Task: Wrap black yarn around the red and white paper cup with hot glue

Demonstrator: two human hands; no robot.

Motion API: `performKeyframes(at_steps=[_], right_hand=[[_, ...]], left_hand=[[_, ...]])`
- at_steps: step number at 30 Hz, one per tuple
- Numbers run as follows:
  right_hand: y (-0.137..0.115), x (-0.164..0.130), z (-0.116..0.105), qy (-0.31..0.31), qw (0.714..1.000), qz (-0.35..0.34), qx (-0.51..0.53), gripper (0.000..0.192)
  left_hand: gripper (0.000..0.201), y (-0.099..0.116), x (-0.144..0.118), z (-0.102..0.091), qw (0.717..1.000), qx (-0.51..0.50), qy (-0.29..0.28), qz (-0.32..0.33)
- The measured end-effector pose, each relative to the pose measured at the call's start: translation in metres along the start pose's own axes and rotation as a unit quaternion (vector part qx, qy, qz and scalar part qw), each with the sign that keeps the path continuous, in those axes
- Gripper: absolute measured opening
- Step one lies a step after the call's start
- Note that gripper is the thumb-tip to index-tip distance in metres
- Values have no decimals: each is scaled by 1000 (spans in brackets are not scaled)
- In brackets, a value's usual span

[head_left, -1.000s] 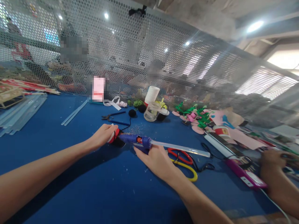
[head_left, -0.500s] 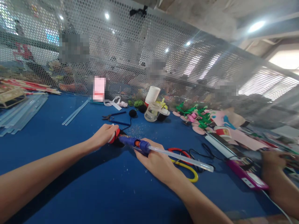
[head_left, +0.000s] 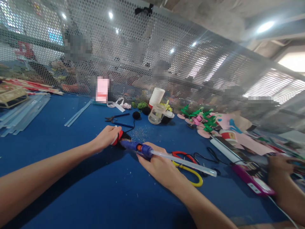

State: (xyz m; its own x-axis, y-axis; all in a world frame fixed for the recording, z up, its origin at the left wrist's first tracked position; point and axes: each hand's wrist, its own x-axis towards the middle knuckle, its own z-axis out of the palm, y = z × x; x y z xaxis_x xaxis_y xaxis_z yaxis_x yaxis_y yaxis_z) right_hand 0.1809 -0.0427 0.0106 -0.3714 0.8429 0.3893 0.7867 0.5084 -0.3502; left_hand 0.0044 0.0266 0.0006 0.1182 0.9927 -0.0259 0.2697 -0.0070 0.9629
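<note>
My left hand (head_left: 110, 135) is closed around a red and white piece with black yarn (head_left: 118, 138), which looks like a paper cup; its full shape is hidden. A black strand runs from it to a ball of black yarn (head_left: 136, 115). In my right hand (head_left: 159, 162) is a blue and orange hot glue gun (head_left: 130, 145), its nozzle pointing left at the dark side of that piece. Whether they touch, I cannot tell. A long clear glue stick (head_left: 190, 164) sticks out of the gun's back. Scissors with red and yellow handles (head_left: 199, 181) lie beside my right wrist.
Pliers (head_left: 122, 124) and a clear plastic cup (head_left: 156, 115) lie ahead. Glue sticks (head_left: 26, 111) are piled at left. A purple power strip (head_left: 252, 183) and cords lie at right, near another person's hand (head_left: 280, 167). A perforated metal screen (head_left: 133, 47) borders the blue table's back.
The view has shifted slightly. Both my hands keep their hold, and the glue gun stays at the red and black piece with hardly any movement.
</note>
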Motion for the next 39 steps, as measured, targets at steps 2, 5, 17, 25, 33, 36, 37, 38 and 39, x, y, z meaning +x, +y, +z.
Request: performKeyframes(at_steps=[2, 5, 17, 25, 33, 36, 37, 38, 39], right_hand=[[1, 0, 0, 9, 1000, 0, -7, 7], [1, 0, 0, 7, 1000, -3, -8, 7], [0, 0, 2, -1, 1000, 1, 4, 8], [0, 1, 1, 20, 1000, 10, 4, 7], [7, 5, 2, 54, 998, 34, 13, 11], [6, 5, -1, 32, 997, 59, 33, 14], [5, 5, -2, 20, 997, 68, 41, 15], [4, 5, -3, 10, 996, 75, 50, 15], [3, 5, -3, 3, 995, 81, 60, 15]], left_hand=[[27, 0, -1, 0, 1000, -1, -8, 2], [27, 1, -1, 0, 1000, 1, -11, 3], [28, -1, 1, 1, 1000, 10, 1, -5], [29, -2, 1, 1, 1000, 13, -13, 7], [34, 1, -1, -1, 997, 63, -41, 18], [36, 1, -1, -3, 995, 75, -53, 30], [36, 1, -1, -3, 995, 71, -62, 33], [37, 1, -1, -3, 995, 65, -72, 36], [37, 0, -1, -4, 994, 59, -80, 39]])
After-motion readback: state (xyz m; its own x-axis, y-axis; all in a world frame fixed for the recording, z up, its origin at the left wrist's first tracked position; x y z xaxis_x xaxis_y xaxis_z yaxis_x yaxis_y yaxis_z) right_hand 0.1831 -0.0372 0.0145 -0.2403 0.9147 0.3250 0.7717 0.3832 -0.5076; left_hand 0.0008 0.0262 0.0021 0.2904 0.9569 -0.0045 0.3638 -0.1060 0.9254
